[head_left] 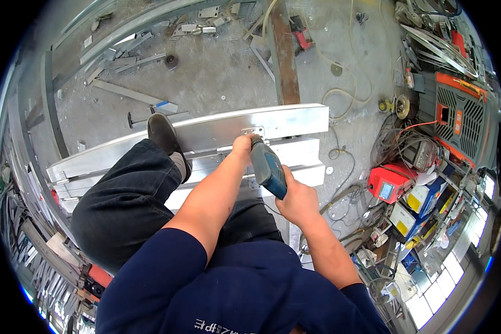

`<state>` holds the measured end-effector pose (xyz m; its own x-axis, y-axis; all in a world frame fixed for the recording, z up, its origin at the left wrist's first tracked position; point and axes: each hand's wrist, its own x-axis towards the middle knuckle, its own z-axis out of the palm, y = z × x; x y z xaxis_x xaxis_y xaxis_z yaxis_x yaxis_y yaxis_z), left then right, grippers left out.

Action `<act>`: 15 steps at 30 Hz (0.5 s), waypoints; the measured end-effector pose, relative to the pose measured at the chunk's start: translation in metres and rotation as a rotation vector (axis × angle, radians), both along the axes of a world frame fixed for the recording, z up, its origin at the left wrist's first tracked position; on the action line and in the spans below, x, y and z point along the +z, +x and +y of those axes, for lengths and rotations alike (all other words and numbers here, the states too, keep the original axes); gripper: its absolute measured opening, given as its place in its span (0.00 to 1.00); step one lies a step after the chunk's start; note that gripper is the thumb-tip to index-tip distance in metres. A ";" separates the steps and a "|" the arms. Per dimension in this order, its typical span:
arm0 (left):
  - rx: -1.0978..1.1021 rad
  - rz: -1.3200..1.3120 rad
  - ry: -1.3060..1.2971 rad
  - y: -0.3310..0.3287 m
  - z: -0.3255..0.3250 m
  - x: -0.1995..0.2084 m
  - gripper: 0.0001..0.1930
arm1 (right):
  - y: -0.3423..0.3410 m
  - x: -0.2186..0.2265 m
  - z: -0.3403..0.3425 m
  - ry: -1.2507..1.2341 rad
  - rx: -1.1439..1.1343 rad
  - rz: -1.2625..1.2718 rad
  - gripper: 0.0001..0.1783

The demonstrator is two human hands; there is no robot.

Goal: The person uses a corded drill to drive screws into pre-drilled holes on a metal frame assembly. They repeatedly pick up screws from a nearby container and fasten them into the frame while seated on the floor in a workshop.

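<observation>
My right hand (299,195) is closed round the handle of a blue-green power drill (268,170), whose front end points away from me. Beside the drill's nose, my left hand (242,147) is closed with its fingers together. What it pinches, if anything, is hidden. Both hands are over a small metal hinge plate (254,132) with holes, lying on a long silvery metal beam (295,119). More silvery beams (300,150) run parallel to it on the near side. My dark shoe (164,133) is planted on the beams to the left.
A rusty steel beam (284,61) runs away behind the work. Metal offcuts (128,94) litter the floor at far left. On the right stand a large orange-and-grey machine (456,117), a red box-shaped unit (391,182) and tangled cables (381,131). Pale hoses (345,94) loop across the floor.
</observation>
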<state>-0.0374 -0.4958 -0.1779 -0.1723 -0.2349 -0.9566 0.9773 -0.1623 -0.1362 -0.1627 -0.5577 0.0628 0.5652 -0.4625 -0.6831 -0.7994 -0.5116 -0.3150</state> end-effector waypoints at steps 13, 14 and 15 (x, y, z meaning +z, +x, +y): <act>-0.060 -0.032 0.042 0.006 -0.003 0.008 0.13 | 0.013 0.003 -0.008 0.027 0.053 0.081 0.46; -0.057 -0.034 0.043 0.006 -0.004 0.008 0.13 | 0.012 0.002 -0.008 0.021 0.034 0.053 0.44; -0.055 -0.035 0.043 0.005 -0.004 0.009 0.12 | 0.010 0.001 -0.008 0.015 0.015 0.025 0.43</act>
<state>-0.0323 -0.5000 -0.1692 -0.1498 -0.1849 -0.9713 0.9714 -0.2104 -0.1098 -0.1524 -0.5655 0.0642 0.5543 -0.4439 -0.7041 -0.7995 -0.5190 -0.3023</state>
